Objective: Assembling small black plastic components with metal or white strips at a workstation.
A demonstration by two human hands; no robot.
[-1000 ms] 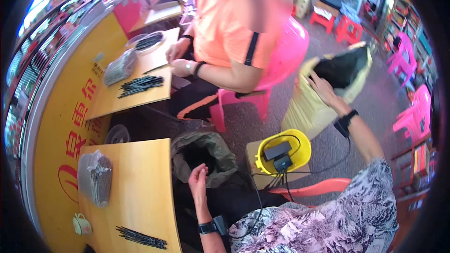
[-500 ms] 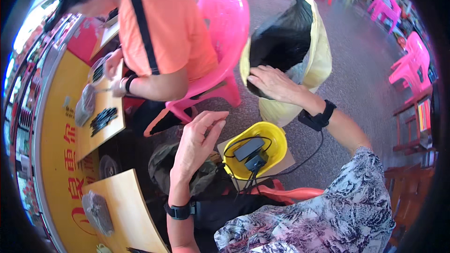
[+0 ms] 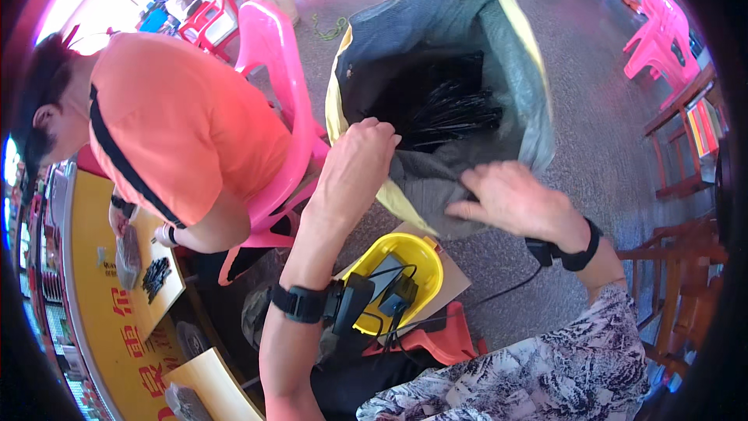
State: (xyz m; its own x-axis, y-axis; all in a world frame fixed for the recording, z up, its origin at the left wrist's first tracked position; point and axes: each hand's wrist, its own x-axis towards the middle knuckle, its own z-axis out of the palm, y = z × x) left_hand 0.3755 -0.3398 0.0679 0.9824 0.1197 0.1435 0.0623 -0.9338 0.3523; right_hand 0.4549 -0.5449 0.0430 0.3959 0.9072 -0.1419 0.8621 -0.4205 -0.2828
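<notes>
A large yellow woven sack [image 3: 402, 206] with a dark grey lining stands in front of me, its mouth wide. Inside it lies a heap of thin, glossy black strips [image 3: 456, 109]; I cannot make out what they are. My left hand [image 3: 354, 157] is closed on the sack's near left rim. On the near right side my right hand [image 3: 518, 201] lies against the grey lining, thumb and fingers apart. Each wrist wears a black strap, and a cable runs from the right one.
A yellow tub [image 3: 436, 277] with black devices and cables sits below the sack. At left, a person in an orange shirt [image 3: 183, 125] sits on a pink chair [image 3: 273, 54], working at a board [image 3: 167, 296] with small black pieces. Wooden furniture [image 3: 674, 281] stands at right.
My left hand has moved up and right from empty air onto the sack's rim. My right hand has shifted right and down along it. The sack's mouth is wider and its contents show.
</notes>
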